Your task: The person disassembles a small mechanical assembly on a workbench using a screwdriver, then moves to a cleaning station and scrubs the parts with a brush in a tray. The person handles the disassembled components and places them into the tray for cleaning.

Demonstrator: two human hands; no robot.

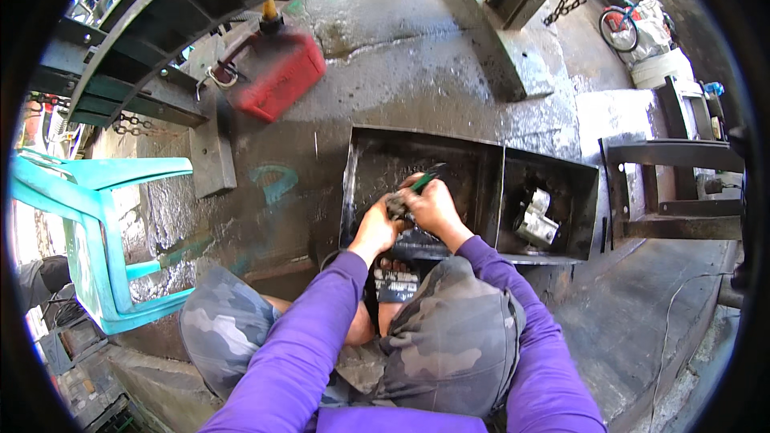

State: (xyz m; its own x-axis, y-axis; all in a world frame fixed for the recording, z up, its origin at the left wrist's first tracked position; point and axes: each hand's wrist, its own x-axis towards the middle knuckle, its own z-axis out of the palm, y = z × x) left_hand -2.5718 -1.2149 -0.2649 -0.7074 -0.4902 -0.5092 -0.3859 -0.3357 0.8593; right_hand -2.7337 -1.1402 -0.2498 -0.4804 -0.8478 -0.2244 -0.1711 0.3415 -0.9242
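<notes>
Above a black metal tray point(427, 135) with two compartments, my two hands are close together. My left hand point(375, 230) is closed around a small, dirty grey metal part point(396, 207). Pinched in my right hand point(437, 210) is a slim green-handled tool point(423, 183) with a dark end; its exact kind is unclear. The right fingers touch or nearly touch the grey part. In the tray's smaller right compartment lies a silver metal casting point(537, 219). The bottom of the larger compartment looks dark and wet, partly hidden by my hands.
A red fuel can point(281, 76) with a yellow-tipped cap stands at the far left. A turquoise plastic chair point(100, 216) is at my left. Steel frames point(678, 156) flank the tray's right side, and a steel beam point(501, 40) lies beyond it. Chains point(567, 2) hang behind.
</notes>
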